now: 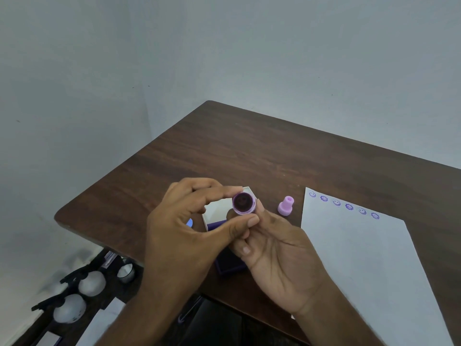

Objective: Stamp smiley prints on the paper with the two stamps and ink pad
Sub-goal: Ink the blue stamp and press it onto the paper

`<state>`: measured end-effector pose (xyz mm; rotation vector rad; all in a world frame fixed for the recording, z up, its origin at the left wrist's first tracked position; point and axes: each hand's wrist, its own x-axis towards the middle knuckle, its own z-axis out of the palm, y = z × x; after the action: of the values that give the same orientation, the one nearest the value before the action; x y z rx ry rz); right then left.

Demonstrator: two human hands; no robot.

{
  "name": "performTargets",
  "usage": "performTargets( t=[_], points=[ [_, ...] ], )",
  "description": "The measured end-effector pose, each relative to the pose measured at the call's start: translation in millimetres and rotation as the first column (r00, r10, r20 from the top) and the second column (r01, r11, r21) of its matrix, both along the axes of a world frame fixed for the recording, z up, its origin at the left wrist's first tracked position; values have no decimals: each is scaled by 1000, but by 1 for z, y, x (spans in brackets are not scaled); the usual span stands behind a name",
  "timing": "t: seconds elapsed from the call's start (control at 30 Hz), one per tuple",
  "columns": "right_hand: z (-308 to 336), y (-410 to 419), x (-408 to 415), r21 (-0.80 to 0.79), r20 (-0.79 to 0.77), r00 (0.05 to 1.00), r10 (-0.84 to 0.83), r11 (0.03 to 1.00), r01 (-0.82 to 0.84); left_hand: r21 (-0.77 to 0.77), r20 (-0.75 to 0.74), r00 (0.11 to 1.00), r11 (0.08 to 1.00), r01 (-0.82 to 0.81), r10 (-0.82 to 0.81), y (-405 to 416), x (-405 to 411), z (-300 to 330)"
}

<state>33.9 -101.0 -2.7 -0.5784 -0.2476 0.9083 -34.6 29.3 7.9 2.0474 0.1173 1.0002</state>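
Observation:
Both hands hold one purple stamp (244, 203) above the table, its inked round face turned up toward the camera. My left hand (189, 221) pinches its rim between forefinger and thumb. My right hand (277, 250) grips its body from below. Under the hands lies the open ink pad (228, 267), dark purple, with its white lid (215, 208) raised behind. The second stamp (286, 205), pale pink, stands upright on the table between the pad and the white paper (361, 258). A row of several purple smiley prints (343, 204) runs along the paper's top edge.
The brown wooden table (249, 151) stands in a corner of pale walls; its left edge runs diagonally beside my left forearm. On the floor at lower left lie round white objects (92, 283), a small glass (126, 272) and dark clutter.

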Motion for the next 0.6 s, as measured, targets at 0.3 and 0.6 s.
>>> performTargets(
  t=[0.3,0.6],
  points=[
    [16,-17,31,-553,824,496,272,572,605,148,-411,912,985,83,-15,28,-7,-35],
    [17,4,28,-583,641,162,750,338,739,355,-558,824,925,132,97,19,-4,-49]
  ],
)
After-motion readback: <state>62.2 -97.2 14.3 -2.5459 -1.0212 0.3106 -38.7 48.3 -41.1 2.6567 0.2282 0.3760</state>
